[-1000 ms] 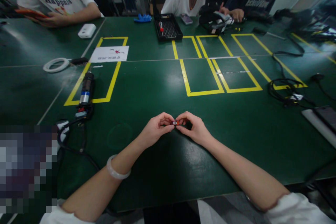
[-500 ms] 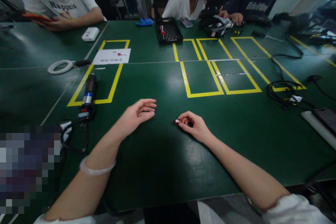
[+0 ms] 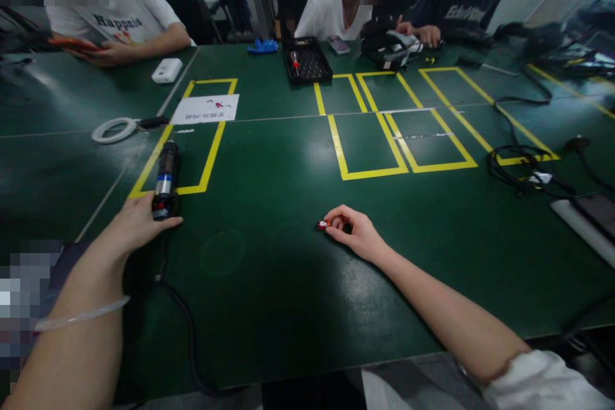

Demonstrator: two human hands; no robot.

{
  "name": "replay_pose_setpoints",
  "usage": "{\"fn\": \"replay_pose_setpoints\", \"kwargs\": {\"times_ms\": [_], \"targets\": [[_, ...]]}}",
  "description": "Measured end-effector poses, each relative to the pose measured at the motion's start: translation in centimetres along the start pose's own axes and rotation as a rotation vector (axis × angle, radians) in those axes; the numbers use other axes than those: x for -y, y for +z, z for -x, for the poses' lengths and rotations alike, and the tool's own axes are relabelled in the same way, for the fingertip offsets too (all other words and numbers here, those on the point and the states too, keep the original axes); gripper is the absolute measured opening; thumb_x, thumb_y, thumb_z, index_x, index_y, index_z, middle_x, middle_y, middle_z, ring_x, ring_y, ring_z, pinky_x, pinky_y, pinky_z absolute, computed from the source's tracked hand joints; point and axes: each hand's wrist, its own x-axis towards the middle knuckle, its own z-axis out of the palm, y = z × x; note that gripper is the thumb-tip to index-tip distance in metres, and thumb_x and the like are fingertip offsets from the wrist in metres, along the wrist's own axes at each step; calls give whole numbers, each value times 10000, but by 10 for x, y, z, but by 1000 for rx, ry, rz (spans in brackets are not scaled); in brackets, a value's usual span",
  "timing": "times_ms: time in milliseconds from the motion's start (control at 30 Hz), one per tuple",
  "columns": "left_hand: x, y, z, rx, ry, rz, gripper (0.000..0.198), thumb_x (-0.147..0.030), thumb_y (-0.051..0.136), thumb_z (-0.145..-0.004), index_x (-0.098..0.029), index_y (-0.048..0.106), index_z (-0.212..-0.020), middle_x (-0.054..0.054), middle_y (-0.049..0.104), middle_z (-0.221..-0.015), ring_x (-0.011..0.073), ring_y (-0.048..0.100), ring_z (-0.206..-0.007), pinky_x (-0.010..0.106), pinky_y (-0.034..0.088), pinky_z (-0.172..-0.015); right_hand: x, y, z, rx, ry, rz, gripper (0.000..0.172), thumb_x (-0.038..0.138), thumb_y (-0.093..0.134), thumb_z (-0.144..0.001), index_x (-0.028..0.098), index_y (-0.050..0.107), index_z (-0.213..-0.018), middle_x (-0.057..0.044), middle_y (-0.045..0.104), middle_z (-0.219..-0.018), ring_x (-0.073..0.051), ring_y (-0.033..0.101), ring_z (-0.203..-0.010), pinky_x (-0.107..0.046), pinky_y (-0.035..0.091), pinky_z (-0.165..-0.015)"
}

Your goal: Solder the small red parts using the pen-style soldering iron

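My left hand (image 3: 139,218) is at the lower end of a black corded cylindrical tool (image 3: 166,173) with a blue and silver band. Its thumb stretches past that end, and the other fingers are partly hidden at the tool's left side. The tool lies mostly within a yellow taped rectangle. A black cable (image 3: 187,320) runs from below the hand toward the table's front edge. Near the table's middle, my right hand (image 3: 353,229) pinches a small red, white and orange piece (image 3: 321,225), too small to name, between thumb and fingers.
A printed white sheet (image 3: 192,110), a white tape roll (image 3: 114,130) and a white box (image 3: 166,70) lie at the left. A black tray (image 3: 307,64) with a red screwdriver is at the back. Coiled cable (image 3: 512,170) lies right. Several people sit opposite.
My left hand has moved left from the middle to the cylindrical tool, whose lower end has swung slightly right. My right hand stays put with the small piece. The view has shifted a little.
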Motion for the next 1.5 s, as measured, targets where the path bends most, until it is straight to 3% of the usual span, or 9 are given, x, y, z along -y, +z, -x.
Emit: {"fn": "replay_pose_setpoints", "kwargs": {"times_ms": [67, 167, 300, 433, 767, 967, 1167, 1500], "targets": [[-7, 1, 3, 51, 25, -81, 685, -502, 631, -753, -44, 482, -1240, 173, 527, -1160, 337, 462, -1194, 416, 423, -989, 0, 0, 0, 1, 2, -4, 166, 224, 652, -825, 174, 624, -981, 17, 569, -732, -104, 503, -615, -240, 435, -602], [-20, 4, 9, 4, 18, -130, 753, -534, 586, -777, -55, 424, -1336, 182, 471, -1231, 348, 379, -1288, 402, 403, -1023, 1, 1, 0, -4, 5, -4, 166, 220, 654, -821, 178, 625, -979, 23, 566, -721, -101, 498, -607, -235, 432, -595], [-42, 8, 21, -1, 17, -110, 790, -607, 562, -768, -68, 436, -1331, 188, 464, -1218, 368, 424, -1257, 430, 420, -998, 0, 1, 0, 2, 9, -10, 166, 228, 651, -822, 179, 623, -978, 24, 563, -717, -102, 498, -607, -238, 430, -599], [-78, 8, 41, 39, 24, -85, 794, -677, 479, -789, -110, 423, -1343, 183, 453, -1228, 375, 518, -1151, 450, 464, -913, 0, 2, 0, 1, 7, -7, 166, 227, 652, -820, 180, 625, -978, 22, 563, -720, -104, 497, -611, -240, 428, -600], [-181, 32, 84, -58, 320, -6, 769, -581, 575, -766, -166, 383, -1385, 152, 484, -1202, 317, 536, -1089, 387, 499, -822, 2, 2, 0, -38, -46, 19, 154, 217, 648, -829, 171, 628, -976, -8, 594, -790, -112, 525, -637, -252, 444, -605], [-228, 47, 100, -77, 485, 122, 819, -526, 643, -742, -153, 355, -1413, 134, 500, -1168, 296, 530, -1055, 376, 486, -837, -3, 3, -1, -119, -97, 81, 140, 203, 635, -843, 181, 627, -981, -31, 624, -863, -128, 571, -689, -266, 473, -635], [-248, 59, 111, -125, 562, 178, 832, -447, 659, -744, -151, 322, -1444, 112, 513, -1128, 262, 532, -1016, 364, 488, -845, -9, 3, -2, -165, -145, 196, 140, 166, 632, -844, 190, 623, -981, -19, 618, -848, -134, 581, -707, -268, 478, -650], [-250, 60, 114, -130, 590, 147, 802, -472, 600, -791, -120, 316, -1454, 131, 522, -1141, 263, 538, -991, 368, 483, -824, 0, 7, 0, -127, -249, 333, 227, 188, 609, -885, 205, 679, -1100, -69, 621, -990, -166, 615, -844, -289, 514, -715]]}}
